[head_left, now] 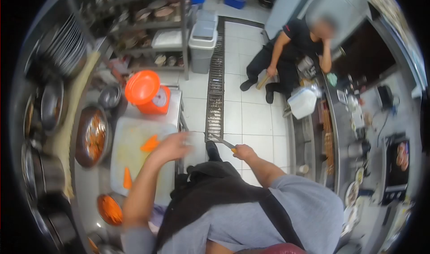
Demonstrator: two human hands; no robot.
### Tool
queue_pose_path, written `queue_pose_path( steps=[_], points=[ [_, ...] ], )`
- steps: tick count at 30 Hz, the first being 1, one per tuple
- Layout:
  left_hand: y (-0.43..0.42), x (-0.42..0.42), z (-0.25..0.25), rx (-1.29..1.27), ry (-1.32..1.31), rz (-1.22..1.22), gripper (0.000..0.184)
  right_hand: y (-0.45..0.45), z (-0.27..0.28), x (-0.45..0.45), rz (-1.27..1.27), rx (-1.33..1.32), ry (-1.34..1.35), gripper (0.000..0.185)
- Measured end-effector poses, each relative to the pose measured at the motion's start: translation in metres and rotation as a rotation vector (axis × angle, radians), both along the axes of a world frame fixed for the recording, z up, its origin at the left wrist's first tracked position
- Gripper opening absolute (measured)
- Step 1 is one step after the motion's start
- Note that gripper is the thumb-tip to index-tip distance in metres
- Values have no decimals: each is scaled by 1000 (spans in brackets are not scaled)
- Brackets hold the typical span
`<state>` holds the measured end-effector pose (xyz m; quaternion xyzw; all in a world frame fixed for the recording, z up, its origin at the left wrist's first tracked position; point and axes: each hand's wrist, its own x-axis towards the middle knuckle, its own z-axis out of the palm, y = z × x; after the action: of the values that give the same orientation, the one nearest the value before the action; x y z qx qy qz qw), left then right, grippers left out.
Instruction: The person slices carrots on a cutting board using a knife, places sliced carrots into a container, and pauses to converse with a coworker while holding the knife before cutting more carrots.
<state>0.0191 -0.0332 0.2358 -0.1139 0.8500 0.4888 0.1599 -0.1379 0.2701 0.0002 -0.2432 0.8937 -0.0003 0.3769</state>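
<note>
The knife (226, 144) is the main worry; the right hand (244, 152) grips its yellow handle out past the three o'clock side of the cutting board (161, 126), with the blade over the floor grate (215, 97) and close in view to a shoe (212, 151); a loosened grip could drop it towards the foot, and a quick swing back to the board could bring the edge near the left hand (172, 147). That hand is raised between board and knife, blurred, with no object visible in it; I cannot tell how far its fingers are curled.

The carrot pieces (150, 143) lie on the board at about one o'clock from its middle, bright orange, smooth and overlapping; a long tapered carrot piece (127, 178) lies apart at seven o'clock; it might roll if the board is knocked, its side looking rounded. Past the board's seven o'clock corner, a bowl (100, 200) holds finely cut orange strips (111, 211); a careless forearm could catch its rim. At half past one in the view, a seated co-worker (304, 36) has both feet out on the floor; turning that way with the blade extended could be risky.
</note>
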Motion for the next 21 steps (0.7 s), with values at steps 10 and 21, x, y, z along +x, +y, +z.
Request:
queue_pose_path(
  steps=[10, 21],
  points=[
    [60, -111, 91, -76, 790, -204, 59, 35, -5, 34, -110, -153, 27, 37],
    [16, 90, -158, 7, -136, 129, 47, 127, -24, 39, -151, 188, -22, 34]
  ],
)
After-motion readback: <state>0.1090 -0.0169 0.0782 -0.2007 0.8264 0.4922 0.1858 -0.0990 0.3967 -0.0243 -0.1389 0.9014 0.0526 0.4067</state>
